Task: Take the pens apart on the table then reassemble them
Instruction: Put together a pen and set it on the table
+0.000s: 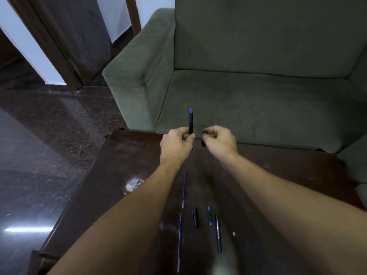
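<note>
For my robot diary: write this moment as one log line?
left hand: holds pen upright | right hand: small black part | table: refills, cap, barrel

A black pen [191,121] stands upright at the far end, uncapped, its blue tip up. Near it to the right is a small black piece [204,132], mostly hidden. On the table [123,155] nearer lie two thin blue refills [183,189] [179,243], end to end, a short black cap [195,217], a blue-tipped section [209,215] and a black barrel [218,233] with printing, side by side.

Green sofa [248,56], dark polished stone floor [39,126], dark wooden table [123,155], white wall [25,46]
</note>
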